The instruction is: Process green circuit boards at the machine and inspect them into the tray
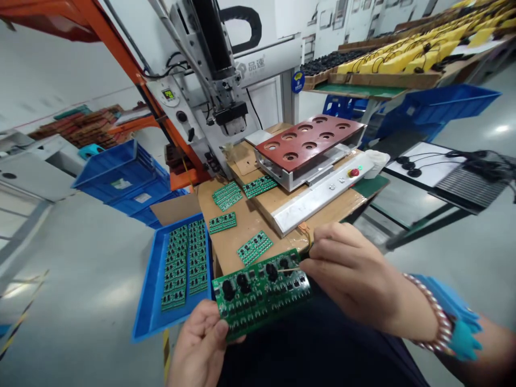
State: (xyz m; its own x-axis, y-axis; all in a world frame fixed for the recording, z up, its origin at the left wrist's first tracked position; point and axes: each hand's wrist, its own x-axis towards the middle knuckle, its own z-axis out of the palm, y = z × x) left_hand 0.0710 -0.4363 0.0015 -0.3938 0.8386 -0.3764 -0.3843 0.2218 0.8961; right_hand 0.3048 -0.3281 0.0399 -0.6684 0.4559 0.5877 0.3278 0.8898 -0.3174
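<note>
My left hand (205,338) grips the lower left corner of a green circuit board (258,301), thumb on its face. Several round black parts stand along the board's upper half. At its upper right, my right hand (346,269) pinches a thin pale stick (289,269), whose tip points to one of the black parts; whether it touches cannot be made out. Beyond the held board, a smaller-looking board (255,248) lies on the brown worktable (229,252). Another board (223,222) and an overlapping group of boards (227,195) lie farther back.
A blue tray (151,301) with rows of boards stands at left, near stacked blue crates (121,177). Behind the table are a machine head (229,115), a red fixture plate (310,141) with round holes, and a control bar (318,193). Black cables (475,161) lie on a right-hand stand.
</note>
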